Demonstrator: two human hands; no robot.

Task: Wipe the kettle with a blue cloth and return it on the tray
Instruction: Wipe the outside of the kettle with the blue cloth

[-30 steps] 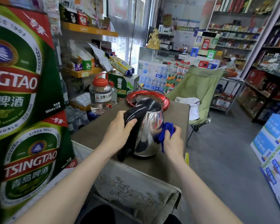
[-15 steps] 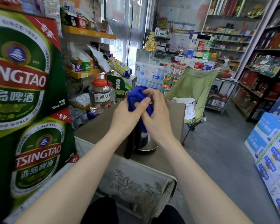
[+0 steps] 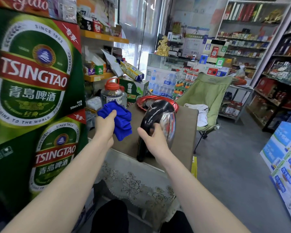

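Kettle (image 3: 168,125): polished steel body with a black lid and black handle (image 3: 149,119), standing tilted over the brown table (image 3: 186,130), its top leaning away from the person. Whether its base bears on the table surface cannot be told, as the hand and handle cover it. The right grip (image 3: 154,140) has hold of the kettle: fingers curled round the middle of the handle from the near side, thumb on the left flank, the steel body lying just beyond and to the right of the knuckles. The kettle is not on the tray (image 3: 139,103); the red-rimmed tray lies on the far part of the table directly behind it, and the kettle's lid overlaps the tray's near rim in this view. The left grip (image 3: 106,126) is raised to the left of the kettle and apart from it, fingers closed on the blue cloth (image 3: 123,121), which is bunched in the hand and hangs down on its right side. The cloth is clear of the kettle, with a gap of bare table between them. A pale lace-patterned cover (image 3: 138,182) hangs over the table's near edge. Beyond the left grip stands a clear jar (image 3: 113,96) with a red lid. Green beer cartons (image 3: 34,78) are stacked at the far left. A green folding chair (image 3: 207,95) stands past the table's right end, with stocked shop shelves behind.
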